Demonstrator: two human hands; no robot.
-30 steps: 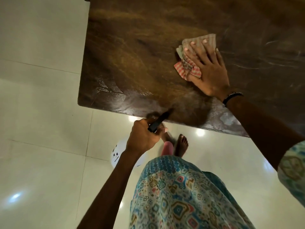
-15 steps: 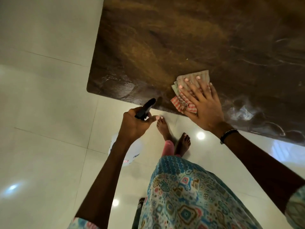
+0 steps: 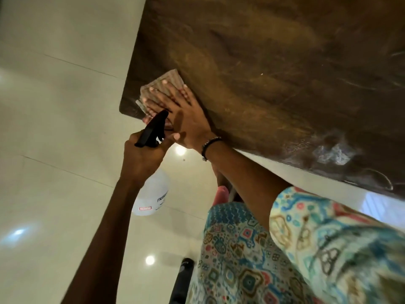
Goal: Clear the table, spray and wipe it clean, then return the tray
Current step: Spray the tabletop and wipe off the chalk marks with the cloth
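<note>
The left hand (image 3: 142, 156) has its grip clamped around the neck of a spray bottle (image 3: 153, 194), whose black trigger head points up toward the tabletop corner while the pale body hangs below over the tiled floor (image 3: 54, 106). The right hand (image 3: 186, 119) lies flat, fingers spread, pressing a folded checked cloth (image 3: 166, 84) onto the dark wooden tabletop (image 3: 274, 73) at its near left corner. A beaded bracelet (image 3: 209, 145) circles the right wrist. Wet streaks show along the tabletop's near edge.
</note>
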